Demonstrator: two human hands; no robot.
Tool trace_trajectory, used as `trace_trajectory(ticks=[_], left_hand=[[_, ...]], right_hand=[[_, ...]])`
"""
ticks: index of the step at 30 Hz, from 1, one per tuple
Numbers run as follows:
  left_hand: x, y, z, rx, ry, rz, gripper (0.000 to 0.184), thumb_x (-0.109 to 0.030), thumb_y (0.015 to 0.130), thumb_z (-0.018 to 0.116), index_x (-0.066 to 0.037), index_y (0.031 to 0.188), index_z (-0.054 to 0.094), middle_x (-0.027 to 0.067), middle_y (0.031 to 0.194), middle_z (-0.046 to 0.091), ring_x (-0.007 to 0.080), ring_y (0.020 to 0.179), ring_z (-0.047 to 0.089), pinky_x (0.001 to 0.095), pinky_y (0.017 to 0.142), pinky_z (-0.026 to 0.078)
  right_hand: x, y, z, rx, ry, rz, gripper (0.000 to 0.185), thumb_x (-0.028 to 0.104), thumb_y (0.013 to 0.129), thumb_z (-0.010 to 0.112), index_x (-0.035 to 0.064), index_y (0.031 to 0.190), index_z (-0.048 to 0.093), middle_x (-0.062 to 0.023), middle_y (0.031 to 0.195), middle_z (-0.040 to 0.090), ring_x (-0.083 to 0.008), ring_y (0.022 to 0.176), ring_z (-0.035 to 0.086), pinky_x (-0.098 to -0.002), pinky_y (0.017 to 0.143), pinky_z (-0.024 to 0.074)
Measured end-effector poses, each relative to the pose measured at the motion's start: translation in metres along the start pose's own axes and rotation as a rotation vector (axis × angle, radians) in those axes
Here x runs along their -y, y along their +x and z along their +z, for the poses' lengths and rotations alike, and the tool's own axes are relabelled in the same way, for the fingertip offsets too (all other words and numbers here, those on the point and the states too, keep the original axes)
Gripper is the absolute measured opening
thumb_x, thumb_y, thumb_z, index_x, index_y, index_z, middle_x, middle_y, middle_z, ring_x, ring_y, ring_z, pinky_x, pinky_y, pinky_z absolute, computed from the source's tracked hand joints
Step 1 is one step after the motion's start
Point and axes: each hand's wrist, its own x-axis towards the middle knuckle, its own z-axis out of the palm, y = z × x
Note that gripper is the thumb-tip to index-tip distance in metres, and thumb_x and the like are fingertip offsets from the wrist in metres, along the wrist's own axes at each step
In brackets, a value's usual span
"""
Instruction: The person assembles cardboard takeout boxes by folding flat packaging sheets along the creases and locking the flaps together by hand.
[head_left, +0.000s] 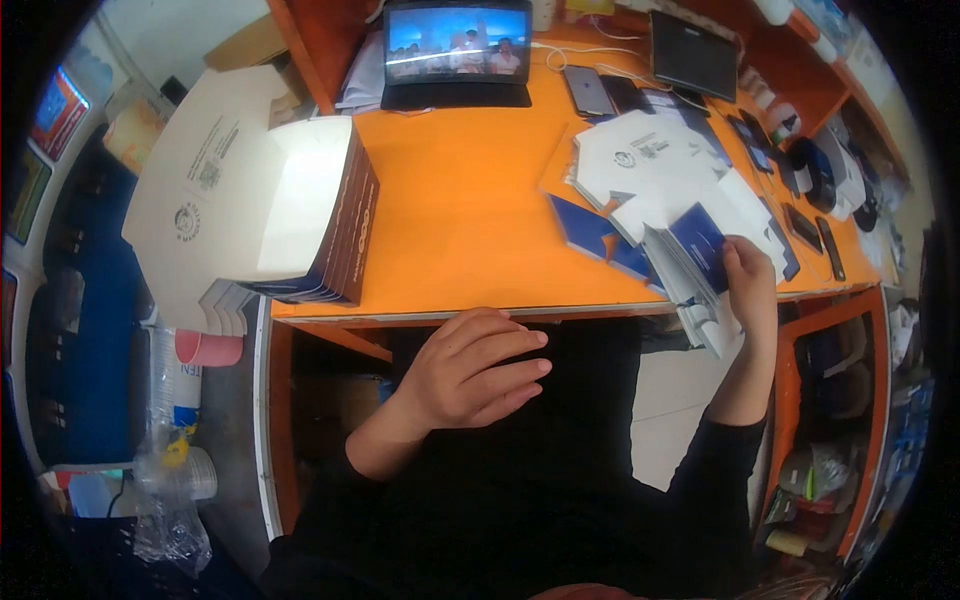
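Note:
My right hand pinches the edge of a blue and white card piece at the table's right front edge. That piece belongs to a loose pile of flat white and blue cardboard blanks, some hanging over the edge. My left hand hovers in front of the table's front edge, fingers spread a little, holding nothing. At the left end of the table stands a nested stack of open cardboard trays, white inside and dark with lettering outside, its long printed flaps reaching out past the table's left side.
A tablet showing a picture stands at the back of the orange table. Phones, cables and a dark screen lie at the back right. Below the left side are a pink cup and stacked plastic cups.

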Motion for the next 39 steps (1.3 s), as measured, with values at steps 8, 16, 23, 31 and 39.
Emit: trace_trajectory(ticks=[8, 16, 23, 31, 39], left_hand=[[-0.001, 0.017, 0.006, 0.012, 0.007, 0.060, 0.032, -0.019, 0.081, 0.075, -0.014, 0.110, 0.063, 0.0086, 0.114, 0.062, 0.0237, 0.104, 0.061, 0.0392, 0.088, 0.052], [-0.013, 0.053, 0.040, 0.113, -0.103, -0.110, 0.033, -0.024, 0.084, 0.072, -0.006, 0.110, 0.064, 0.0120, 0.105, 0.065, 0.0254, 0.093, 0.064, 0.0334, 0.076, 0.052], [0.000, 0.047, 0.041, 0.074, -0.828, -0.949, 0.019, -0.020, 0.091, 0.067, -0.003, 0.097, 0.069, 0.0062, 0.086, 0.068, 0.0128, 0.073, 0.063, 0.0259, 0.069, 0.050], [-0.010, 0.047, 0.035, 0.129, -0.803, -0.835, 0.018, -0.018, 0.097, 0.059, -0.002, 0.101, 0.066, 0.0045, 0.082, 0.067, 0.0092, 0.072, 0.059, 0.0240, 0.068, 0.048], [-0.010, 0.050, 0.032, 0.009, -0.613, -0.206, 0.008, -0.008, 0.088, 0.065, -0.006, 0.096, 0.066, 0.0064, 0.084, 0.069, 0.0192, 0.073, 0.066, 0.0287, 0.067, 0.052]], right_hand=[[0.035, -0.031, -0.009, -0.450, -0.323, -0.250, 0.017, 0.011, 0.093, 0.056, 0.0024, 0.106, 0.064, -0.0203, 0.082, 0.066, -0.0346, 0.076, 0.068, -0.0362, 0.065, 0.0512], [0.108, -0.095, -0.023, 0.382, -0.339, -0.628, 0.022, 0.015, 0.077, 0.072, 0.0088, 0.097, 0.068, -0.0120, 0.068, 0.064, -0.0290, 0.061, 0.064, -0.0380, 0.056, 0.0487], [0.065, -0.086, -0.036, 0.085, 0.352, -0.744, 0.045, 0.047, 0.082, 0.071, 0.0040, 0.093, 0.063, -0.0135, 0.085, 0.071, -0.0323, 0.090, 0.066, -0.0546, 0.101, 0.0339], [0.089, -0.098, 0.026, -0.440, 0.207, -0.585, 0.017, 0.014, 0.074, 0.079, 0.0063, 0.084, 0.068, -0.0048, 0.074, 0.060, -0.0204, 0.071, 0.055, -0.0538, 0.103, 0.0341], [0.091, -0.091, 0.007, -0.343, 0.329, -0.527, 0.050, 0.045, 0.089, 0.054, 0.0066, 0.120, 0.057, -0.0142, 0.121, 0.056, -0.0354, 0.125, 0.046, -0.0464, 0.104, 0.0364]])
